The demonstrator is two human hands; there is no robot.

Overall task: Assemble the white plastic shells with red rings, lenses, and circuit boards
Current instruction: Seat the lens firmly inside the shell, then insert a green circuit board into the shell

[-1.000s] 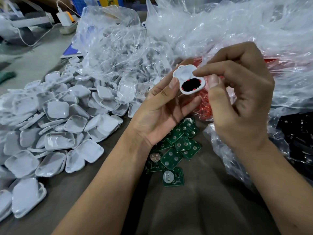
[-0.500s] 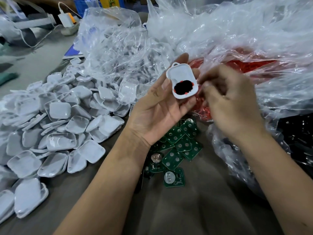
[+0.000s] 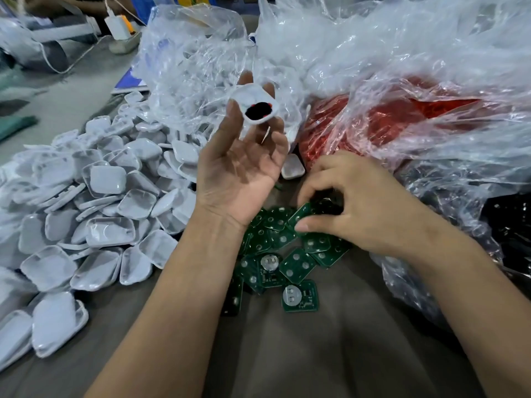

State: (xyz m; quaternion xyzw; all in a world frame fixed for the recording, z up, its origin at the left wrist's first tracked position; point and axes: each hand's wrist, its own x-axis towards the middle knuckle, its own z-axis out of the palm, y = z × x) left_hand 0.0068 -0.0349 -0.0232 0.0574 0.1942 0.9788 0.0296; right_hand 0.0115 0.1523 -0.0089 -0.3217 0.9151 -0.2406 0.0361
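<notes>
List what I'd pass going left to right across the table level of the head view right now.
pile of white shells → left hand holding up a white shell → green circuit boards → right hand picking a board → clear bag of black parts

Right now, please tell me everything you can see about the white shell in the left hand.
The shell is a small, rounded-square piece of white plastic, its hollow side facing the camera. Inside sits a dark round lens with bits of red showing at its edge. It is held up, tilted, above the table by the fingertips of the left hand, thumb on its left edge. It looks slightly blurred.
</notes>
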